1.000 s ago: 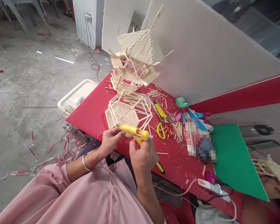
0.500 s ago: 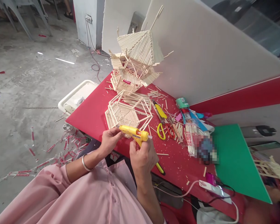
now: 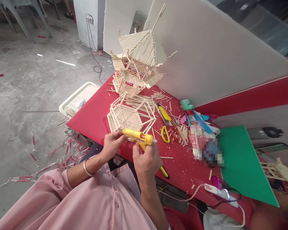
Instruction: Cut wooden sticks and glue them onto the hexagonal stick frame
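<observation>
My right hand (image 3: 147,161) grips a yellow glue gun (image 3: 137,135) by its handle, with a clear glue stick poking out at the back and the nozzle pointing left. At the nozzle tip, my left hand (image 3: 112,144) is closed in a pinch; what its fingertips hold is too small to make out. Just beyond both hands lies a six-sided frame of thin wooden sticks (image 3: 132,116) with a spiral-patterned floor. Farther back stands a pagoda-like stick model (image 3: 140,54) with a slatted roof.
On the red table (image 3: 88,118) lie yellow-handled scissors (image 3: 165,134), a yellow cutter (image 3: 164,113), loose sticks and packed stick bundles (image 3: 195,139). A second cutter (image 3: 164,172) is by my right wrist. A power strip (image 3: 220,194) with cords sits right, near a green board (image 3: 247,166).
Both hands and the glue gun keep nearly the same place. The whole view has shifted very slightly.
</observation>
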Available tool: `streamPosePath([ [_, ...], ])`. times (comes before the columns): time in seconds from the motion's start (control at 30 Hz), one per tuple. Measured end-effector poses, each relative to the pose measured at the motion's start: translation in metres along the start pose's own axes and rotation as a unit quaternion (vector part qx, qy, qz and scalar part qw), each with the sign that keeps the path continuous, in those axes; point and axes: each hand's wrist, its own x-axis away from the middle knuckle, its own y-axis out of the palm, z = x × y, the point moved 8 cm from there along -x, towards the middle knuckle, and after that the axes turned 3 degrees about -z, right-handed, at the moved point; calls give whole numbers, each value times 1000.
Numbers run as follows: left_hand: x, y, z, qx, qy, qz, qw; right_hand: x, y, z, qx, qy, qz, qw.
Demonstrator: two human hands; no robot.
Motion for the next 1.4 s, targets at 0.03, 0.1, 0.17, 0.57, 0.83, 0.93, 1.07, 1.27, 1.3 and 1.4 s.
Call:
streamPosePath([
  [0.03, 0, 0, 0, 4, -4, 2, 1000, 0, 0, 0, -1, -1, 3, 1000],
  [0.1, 0, 0, 1, 9, -9, 8, 1000, 1, 0, 0, -4, 1, 10, 1000],
  [0.17, 0, 0, 2, 12, -11, 13, 1000, 1, -1, 2, -9, 9, 18, 1000],
  [0.57, -1, -1, -1, 37, -47, 25, 998, 33, -11, 51, -5, 91, -2, 996],
  [0.83, -2, -2, -1, 51, -51, 40, 997, 42, -14, 54, 47, 81, 10, 996],
  [0.93, -1, -2, 0, 59, -52, 40, 996, 40, -16, 50, 53, 70, 24, 996],
  [1.07, -1, -3, 0, 67, -50, 43, 996, 35, -25, 45, 46, 55, 48, 996],
  [1.27, 0, -2, 0, 82, -43, 52, 994, 30, -31, 40, 32, 48, 58, 997],
  [1.3, 0, -1, 0, 83, -44, 53, 994, 30, -31, 40, 31, 48, 59, 997],
  [1.4, 1, -1, 0, 81, -44, 55, 994, 31, -32, 41, 30, 50, 62, 996],
])
